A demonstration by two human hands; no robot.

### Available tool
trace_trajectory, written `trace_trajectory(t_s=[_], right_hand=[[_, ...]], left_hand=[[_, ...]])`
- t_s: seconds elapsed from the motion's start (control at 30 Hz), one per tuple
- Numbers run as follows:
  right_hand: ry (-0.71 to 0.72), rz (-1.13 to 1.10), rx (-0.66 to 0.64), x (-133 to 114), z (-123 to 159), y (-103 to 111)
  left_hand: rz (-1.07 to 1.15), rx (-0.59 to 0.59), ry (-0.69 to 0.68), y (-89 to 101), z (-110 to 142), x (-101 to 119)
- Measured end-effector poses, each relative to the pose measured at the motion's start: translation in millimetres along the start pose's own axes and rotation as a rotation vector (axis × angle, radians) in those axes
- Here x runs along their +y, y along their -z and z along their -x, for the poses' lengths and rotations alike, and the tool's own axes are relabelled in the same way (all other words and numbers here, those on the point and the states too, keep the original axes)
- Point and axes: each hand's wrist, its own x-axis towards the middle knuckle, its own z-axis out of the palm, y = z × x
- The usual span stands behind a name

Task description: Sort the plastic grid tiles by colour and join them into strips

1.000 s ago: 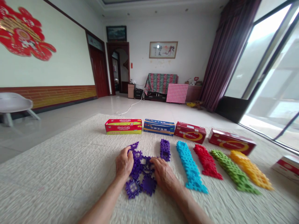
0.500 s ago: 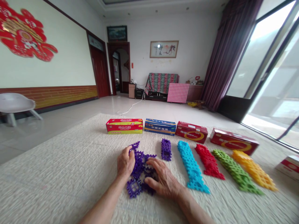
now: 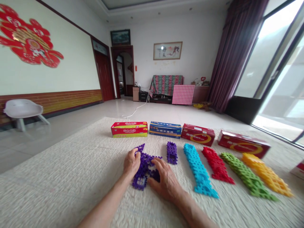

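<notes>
On purple blocks [image 3: 142, 172], both hands' fingers [image 3: 131, 163] [image 3: 163, 174] curved

To my left, a red paper-cut decoration [image 3: 29, 41] hangs on the pale wall [image 3: 71, 63], above a band of brick-faced panelling [image 3: 47, 106]. A white plastic chair [image 3: 22, 109] stands before it on the tiled floor [image 3: 71, 126]. Ahead I see a dark red door [image 3: 104, 76] and an arched doorway [image 3: 122, 68], then a framed painting [image 3: 167, 50] above a sofa draped in patterned cloth [image 3: 166, 85] and a red-and-white checked board [image 3: 183, 94]. A white cable [image 3: 135, 110] trails across the tiles. On my right, dark purple curtains [image 3: 234, 53] hang beside tall glass doors [image 3: 268, 53], bright with daylight.
</notes>
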Motion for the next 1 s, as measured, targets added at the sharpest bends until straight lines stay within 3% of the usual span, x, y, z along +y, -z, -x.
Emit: trace_trajectory(t_s=[0.17,0.3,0.43,0.63,1.0], right_hand=[[0.111,-0.033,-0.07,-6,2,9],[0.125,-0.057,-0.143,-8,2,14],[0.153,-0.13,-0.131,-2,2,12],[0.154,-0.178,-0.092,2,2,9],[0.169,-0.215,-0.069,0,0,11]], left_hand=[[-0.152,-0.081,-0.055,9.2,-21,3],[-0.247,-0.104,-0.12,9.6,-31,-8],[-0.175,-0.025,-0.15,0.1,-31,-21],[-0.066,-0.113,-0.179,-10.3,-30,-19],[0.032,-0.153,-0.1,-5.6,-32,-12]])
